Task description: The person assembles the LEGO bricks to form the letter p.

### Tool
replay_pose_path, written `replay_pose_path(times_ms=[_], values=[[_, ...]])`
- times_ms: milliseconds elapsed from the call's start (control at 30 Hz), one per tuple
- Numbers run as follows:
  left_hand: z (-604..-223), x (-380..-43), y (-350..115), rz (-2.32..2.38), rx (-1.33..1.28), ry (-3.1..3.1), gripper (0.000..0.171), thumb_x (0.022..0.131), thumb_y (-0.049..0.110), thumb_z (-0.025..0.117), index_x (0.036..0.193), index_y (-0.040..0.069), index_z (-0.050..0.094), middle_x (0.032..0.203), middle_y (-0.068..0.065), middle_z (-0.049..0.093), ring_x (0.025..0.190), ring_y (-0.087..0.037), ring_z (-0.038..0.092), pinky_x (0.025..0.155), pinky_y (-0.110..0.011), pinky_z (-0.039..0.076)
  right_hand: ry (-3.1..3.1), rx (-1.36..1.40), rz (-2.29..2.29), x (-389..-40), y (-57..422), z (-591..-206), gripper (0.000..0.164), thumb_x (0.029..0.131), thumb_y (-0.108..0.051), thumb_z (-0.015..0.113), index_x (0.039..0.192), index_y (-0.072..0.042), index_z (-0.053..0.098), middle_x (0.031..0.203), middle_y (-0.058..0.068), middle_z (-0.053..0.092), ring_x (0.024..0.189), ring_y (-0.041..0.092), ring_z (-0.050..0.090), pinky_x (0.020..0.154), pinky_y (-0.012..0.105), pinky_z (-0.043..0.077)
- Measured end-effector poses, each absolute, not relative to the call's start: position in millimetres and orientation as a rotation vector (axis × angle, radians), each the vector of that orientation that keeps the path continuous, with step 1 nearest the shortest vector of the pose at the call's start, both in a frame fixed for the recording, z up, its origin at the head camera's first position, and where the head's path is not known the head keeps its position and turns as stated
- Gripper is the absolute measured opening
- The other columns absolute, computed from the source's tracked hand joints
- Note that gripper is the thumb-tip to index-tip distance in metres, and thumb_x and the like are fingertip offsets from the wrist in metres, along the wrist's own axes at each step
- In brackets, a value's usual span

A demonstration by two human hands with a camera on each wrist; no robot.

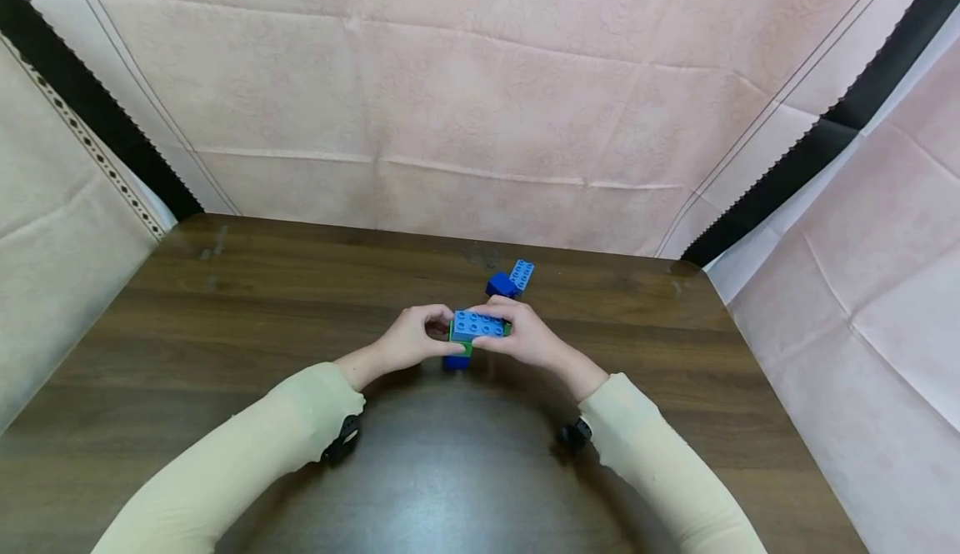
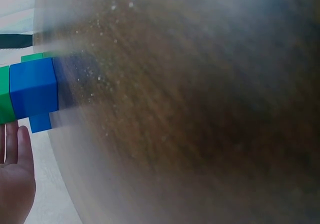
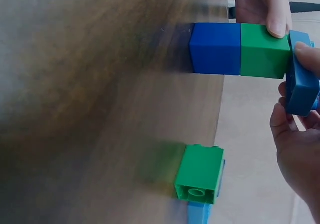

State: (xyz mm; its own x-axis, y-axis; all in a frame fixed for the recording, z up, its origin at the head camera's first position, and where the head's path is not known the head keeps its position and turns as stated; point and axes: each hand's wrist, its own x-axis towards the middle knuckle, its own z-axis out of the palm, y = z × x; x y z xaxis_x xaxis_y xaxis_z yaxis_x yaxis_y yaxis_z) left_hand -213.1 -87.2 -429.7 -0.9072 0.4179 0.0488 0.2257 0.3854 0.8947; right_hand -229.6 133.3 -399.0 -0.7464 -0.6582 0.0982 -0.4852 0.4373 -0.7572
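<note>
A light blue studded brick [image 1: 478,324] is pinched between the thumb and fingers of my right hand [image 1: 529,337]. It sits slightly tilted at the top of a green block [image 3: 264,51], which stands on a dark blue block [image 3: 215,49] on the table. My left hand [image 1: 405,339] grips the green block, thumb in front and fingers curved toward the back. In the left wrist view, the dark blue block [image 2: 34,88] appears beside the fingers of the left hand [image 2: 17,179]. Part of the stack is hidden by the hands.
Behind the right hand stand another dark blue block [image 1: 502,284] and a light blue brick [image 1: 522,274]. A second green block [image 3: 199,173] stands near them. The wooden table [image 1: 247,304] ends at a pale cloth wall [image 1: 480,104].
</note>
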Motion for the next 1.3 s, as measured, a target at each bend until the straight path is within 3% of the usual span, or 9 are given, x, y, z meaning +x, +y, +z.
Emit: replay_pose_path(times_ms=[367,800,1300], values=[[-431,-213,-89,1.538,0.588,2.454,0.031,0.079,0.024,0.075,0.104,0.01,0.063,0.102,-0.005,0.065,0.091,-0.016,0.058,0.086,-0.033,0.052,2.552,-1.1,-1.002,-228,128,-389,0.044,0.084,-0.02,0.07,0.125,-0.006,0.059,0.106,0.006,0.058,0.093,0.016,0.052,0.08,0.02,0.052],[-428,-212,-90,1.536,0.599,2.449,0.033,0.079,0.026,0.075,0.104,0.009,0.062,0.102,-0.005,0.065,0.092,-0.015,0.059,0.086,-0.033,0.052,2.47,-1.018,-1.041,-235,128,-388,0.044,0.086,-0.023,0.067,0.127,-0.009,0.058,0.108,0.007,0.057,0.093,0.017,0.051,0.076,0.021,0.051],[-430,-213,-89,1.552,0.612,2.451,0.029,0.079,0.025,0.075,0.099,0.01,0.063,0.099,-0.004,0.066,0.089,-0.014,0.059,0.085,-0.032,0.052,2.573,-1.191,-0.887,-231,124,-384,0.043,0.086,-0.022,0.068,0.125,-0.007,0.059,0.103,0.006,0.058,0.089,0.015,0.051,0.075,0.018,0.051]])
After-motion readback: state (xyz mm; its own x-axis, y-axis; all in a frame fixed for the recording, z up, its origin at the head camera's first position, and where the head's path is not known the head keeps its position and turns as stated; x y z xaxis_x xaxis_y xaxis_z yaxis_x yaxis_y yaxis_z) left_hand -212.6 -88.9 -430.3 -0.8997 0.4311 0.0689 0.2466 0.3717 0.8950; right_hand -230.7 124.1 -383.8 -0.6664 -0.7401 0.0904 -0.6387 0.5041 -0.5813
